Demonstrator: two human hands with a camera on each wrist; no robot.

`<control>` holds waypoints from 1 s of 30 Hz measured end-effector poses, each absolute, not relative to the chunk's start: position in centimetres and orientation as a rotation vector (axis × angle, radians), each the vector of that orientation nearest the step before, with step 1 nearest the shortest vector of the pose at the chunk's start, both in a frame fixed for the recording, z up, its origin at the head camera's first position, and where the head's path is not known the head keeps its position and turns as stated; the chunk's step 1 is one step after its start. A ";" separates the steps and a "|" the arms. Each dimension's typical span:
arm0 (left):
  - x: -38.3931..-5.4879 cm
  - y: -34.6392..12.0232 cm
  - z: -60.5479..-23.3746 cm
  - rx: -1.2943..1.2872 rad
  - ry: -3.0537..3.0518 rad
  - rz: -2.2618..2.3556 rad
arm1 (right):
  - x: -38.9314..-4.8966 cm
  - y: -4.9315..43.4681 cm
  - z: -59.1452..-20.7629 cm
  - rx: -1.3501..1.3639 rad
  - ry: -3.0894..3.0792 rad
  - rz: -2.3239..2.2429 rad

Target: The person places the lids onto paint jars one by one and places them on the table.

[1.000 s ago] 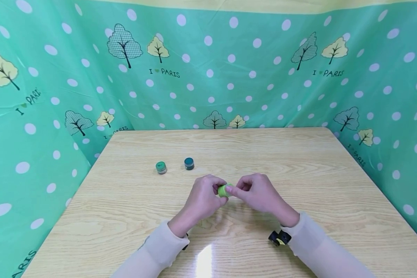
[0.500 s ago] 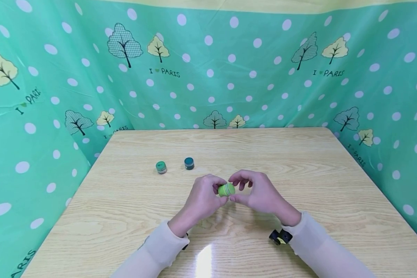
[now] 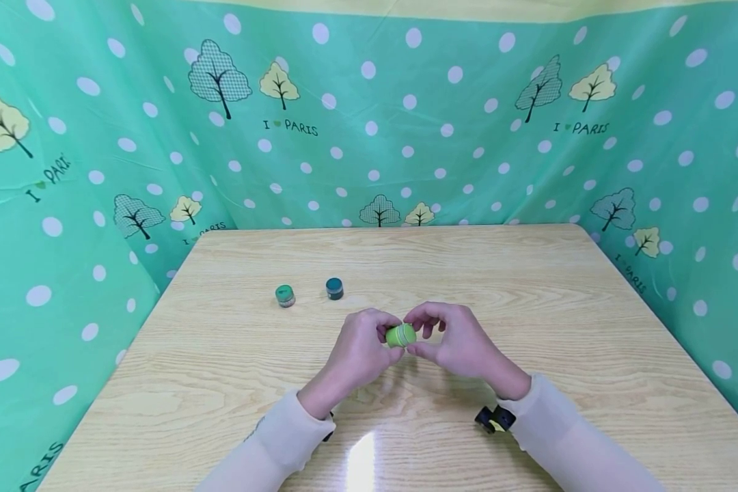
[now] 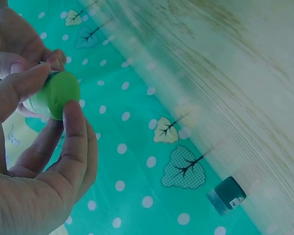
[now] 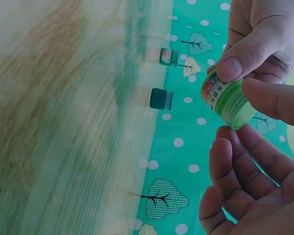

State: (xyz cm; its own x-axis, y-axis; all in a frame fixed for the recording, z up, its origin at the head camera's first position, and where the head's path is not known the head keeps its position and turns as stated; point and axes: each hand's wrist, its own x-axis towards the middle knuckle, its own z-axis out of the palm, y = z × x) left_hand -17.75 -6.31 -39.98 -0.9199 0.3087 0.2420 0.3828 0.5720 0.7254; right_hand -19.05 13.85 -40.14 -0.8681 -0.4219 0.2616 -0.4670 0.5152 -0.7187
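Observation:
My left hand (image 3: 361,346) grips a small light green paint jar (image 3: 400,335) by its labelled body, above the table. The jar lies tilted sideways, its ridged translucent lid (image 5: 236,109) pointing toward my right hand (image 3: 458,340). Curled around that lid, the right thumb and fingers meet its rim from opposite sides. In the left wrist view, left fingertips press the rounded green end of the jar. Further back on the table stand a green-topped paint jar (image 3: 285,296) and a dark teal paint jar (image 3: 335,289), both upright.
The wood-grain table (image 3: 498,273) reaches back to a green polka-dot curtain (image 3: 406,123), which also hangs along both sides. A black wrist camera (image 3: 495,419) sits at the right cuff. Light glares on the table's front.
The right thumb has come off the front of the lid and the right fingers have spread to its rim, exposing the lid's end. The left hand stays in place.

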 end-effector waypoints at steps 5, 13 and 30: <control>-17.8 -6.3 -40.0 -0.609 -2.689 -1.277 | -19.1 13.8 -40.1 0.777 -2.694 1.320; -17.8 -6.3 -40.0 -0.599 -2.690 -1.278 | -19.2 13.7 -40.2 0.756 -2.699 1.364; -17.7 -6.4 -39.9 -0.604 -2.705 -1.280 | -19.1 13.5 -40.6 0.640 -2.754 1.327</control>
State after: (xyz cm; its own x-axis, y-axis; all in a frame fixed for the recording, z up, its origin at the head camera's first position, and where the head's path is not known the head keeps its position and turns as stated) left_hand -17.67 -6.37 -39.86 -0.9179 0.3129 0.2439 0.3870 0.5712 0.7239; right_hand -19.08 13.54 -40.58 -0.9160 -0.3534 0.1899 -0.3688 0.5553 -0.7454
